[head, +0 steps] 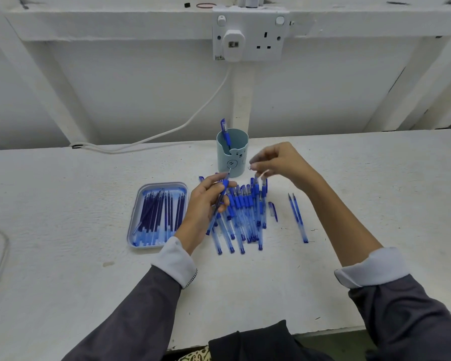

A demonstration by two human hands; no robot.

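**Blue pen held up in front of the teal cup**

Head view. Landmark: pale teal plastic pen cup with a bear face [232,155], upright on the white worktop [63,204], with one capped blue pen [225,132] standing inside.

Just in front of the cup, slightly left: left grip [206,201], curled round a blue ballpoint pen with a clear barrel [212,222]. Held slanted, upper end near the cup's foot, lower end over the pile.

Just right of the cup, lifted off the worktop: right grip [279,162], fingertips pinched on a small pale piece [250,168], too blurred to name.

Directly in front of the cup: loose pile of matching blue pens [245,220], roughly side by side. Right of that pile, farther from the cup: single blue cap [272,211], then two uncapped pens [298,220] lying together.

Front-left of the cup: pale blue rounded plastic tray [164,184] filled with dark blue refills [156,214].

High behind the cup: white double wall socket [268,35] with a white plug [233,44], white cable [193,118] trailing down to the left.
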